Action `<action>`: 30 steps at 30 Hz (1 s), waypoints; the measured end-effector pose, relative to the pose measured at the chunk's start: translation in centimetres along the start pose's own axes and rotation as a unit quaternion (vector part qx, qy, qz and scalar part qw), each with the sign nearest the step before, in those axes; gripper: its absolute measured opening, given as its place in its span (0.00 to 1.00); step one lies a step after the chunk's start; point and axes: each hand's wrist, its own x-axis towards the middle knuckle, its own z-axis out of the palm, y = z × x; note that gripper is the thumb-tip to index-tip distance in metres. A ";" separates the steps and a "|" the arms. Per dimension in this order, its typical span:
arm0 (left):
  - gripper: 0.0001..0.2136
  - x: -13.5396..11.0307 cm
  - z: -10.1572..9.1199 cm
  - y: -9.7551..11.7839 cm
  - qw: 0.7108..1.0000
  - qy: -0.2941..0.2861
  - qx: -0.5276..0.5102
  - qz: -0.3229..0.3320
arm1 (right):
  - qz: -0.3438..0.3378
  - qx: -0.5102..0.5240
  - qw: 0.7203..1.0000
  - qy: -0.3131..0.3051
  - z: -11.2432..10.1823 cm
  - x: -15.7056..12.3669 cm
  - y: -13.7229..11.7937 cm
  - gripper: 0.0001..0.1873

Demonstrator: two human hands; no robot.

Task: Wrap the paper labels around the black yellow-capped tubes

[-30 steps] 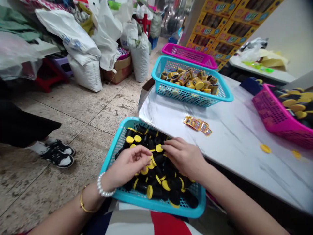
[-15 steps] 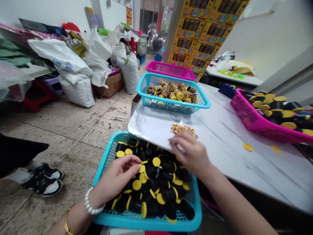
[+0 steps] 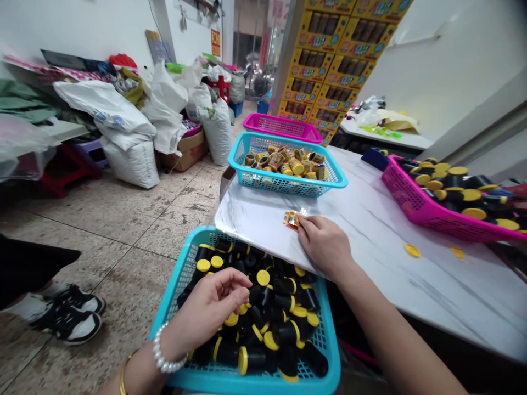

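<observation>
My left hand (image 3: 218, 304) hovers over a blue plastic basket (image 3: 167, 307) of black cylindrical containers with yellow lids (image 3: 263, 277). Its fingers are curled and the thumb comes close to the fingertips; whatever may be between them does not show. On the white marbled table, my right hand (image 3: 325, 244) has its fingers closed at the right edge of a small stack of yellow printed labels (image 3: 291, 219). The hand itself hides part of that stack.
Behind the labels stands another blue basket (image 3: 284, 186) of labelled containers, with a pink basket (image 3: 284, 125) beyond. A pink basket of lidded containers (image 3: 436, 214) is at right, near a loose yellow lid (image 3: 411, 250). A person's shoes (image 3: 68, 312) are at left.
My right hand has come down onto the labels from above the basket's far edge, and its fingers have closed there. My left hand has shifted slightly right.
</observation>
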 end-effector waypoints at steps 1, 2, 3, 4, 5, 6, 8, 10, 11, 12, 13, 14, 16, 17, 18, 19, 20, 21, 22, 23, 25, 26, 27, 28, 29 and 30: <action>0.12 0.0 0.0 0.0 1.000 0.000 -0.002 0.001 | 0.002 -0.018 1.000 0.018 0.3 -0.1 -0.1 0.17; 0.12 -0.1 0.1 -0.1 1.000 0.001 -0.004 0.002 | 0.004 -0.034 0.999 0.033 0.5 -0.2 -0.1 0.16; 0.12 -0.1 0.1 -0.2 1.000 0.002 -0.005 0.003 | 0.008 -0.047 0.998 0.043 0.7 -0.3 -0.1 0.16; 0.12 -0.2 0.0 -0.3 1.000 0.004 -0.008 0.002 | 0.014 -0.057 0.997 0.051 0.8 -0.3 -0.2 0.16; 0.12 -0.2 0.0 -0.3 1.000 0.005 -0.011 0.001 | 0.020 -0.062 0.996 0.057 0.8 -0.3 -0.2 0.17; 0.13 -0.2 0.0 -0.4 1.000 0.005 -0.016 0.001 | 0.024 -0.064 0.996 0.060 0.8 -0.3 -0.3 0.16; 0.13 -0.3 0.0 -0.5 1.000 0.004 -0.027 -0.002 | 0.026 -0.051 0.997 0.059 0.5 -0.2 -0.4 0.16; 0.14 -0.3 0.0 -0.6 0.999 0.001 -0.035 -0.005 | 0.032 -0.015 0.998 0.054 0.3 -0.1 -0.3 0.14; 0.14 -0.3 0.0 -0.7 0.999 -0.001 -0.038 -0.007 | 0.036 0.011 0.998 0.049 0.2 0.0 -0.1 0.13; 0.14 -0.2 -0.1 -0.7 0.999 -0.002 -0.043 -0.010 | 0.038 0.039 0.997 0.046 0.2 0.1 0.2 0.12; 0.15 -0.2 -0.1 -0.7 0.999 -0.005 -0.051 -0.014 | 0.040 0.066 0.996 0.049 0.2 0.2 0.5 0.10; 0.15 -0.1 -0.1 -0.7 0.998 -0.009 -0.062 -0.017 | 0.039 0.089 0.993 0.061 0.1 0.3 0.8 0.10; 0.16 0.1 0.0 -0.7 0.996 -0.017 -0.089 -0.019 | 0.035 0.109 0.986 0.123 -0.1 0.2 1.1 0.08; 0.16 0.2 0.1 -0.6 0.994 -0.016 -0.103 -0.019 | 0.031 0.108 0.980 0.165 -0.4 0.0 0.9 0.07; 0.16 0.4 0.3 -0.5 0.993 -0.009 -0.116 -0.018 | 0.024 0.103 0.973 0.203 -0.8 -0.2 0.4 0.06; 0.16 0.5 0.5 -0.4 0.992 0.004 -0.126 -0.017 | 0.009 0.099 0.968 0.230 -1.3 -0.6 -0.4 0.04; 0.16 0.7 0.8 -0.3 0.991 0.018 -0.133 -0.016 | -0.015 0.098 0.965 0.244 -1.8 -1.1 -1.5 0.02; 0.17 0.8 1.2 -0.2 0.990 0.032 -0.139 -0.015 | -0.046 0.101 0.963 0.246 -2.3 -1.7 -2.8 0.01; 0.17 0.9 1.6 -0.1 0.989 0.043 -0.144 -0.012 | -0.084 0.109 0.960 0.242 -2.7 -2.4 -4.2 0.05; 0.18 1.1 1.9 -0.1 0.988 0.049 -0.148 -0.006 | -0.122 0.120 0.956 0.237 -3.1 -3.0 -5.6 0.08; 0.18 1.3 2.4 -0.3 0.986 0.059 -0.158 0.007 | -0.180 0.145 0.946 0.227 -3.3 -4.2 -8.1 0.12; 0.17 1.4 2.5 -0.5 0.984 0.067 -0.162 0.011 | -0.197 0.160 0.942 0.222 -3.3 -4.6 -9.1 0.13; 0.16 1.4 2.4 -0.7 0.984 0.078 -0.162 0.012 | -0.205 0.179 0.938 0.213 -3.2 -5.0 -9.8 0.14; 0.15 1.4 2.2 -1.0 0.983 0.088 -0.160 0.011 | -0.207 0.205 0.936 0.199 -3.1 -5.2 -10.3 0.13; 0.14 1.4 1.9 -1.2 0.983 0.095 -0.155 0.008 | -0.200 0.240 0.933 0.180 -3.1 -5.3 -10.5 0.12; 0.13 1.2 1.5 -1.4 0.984 0.098 -0.146 0.003 | -0.182 0.286 0.929 0.152 -3.0 -5.4 -10.6 0.12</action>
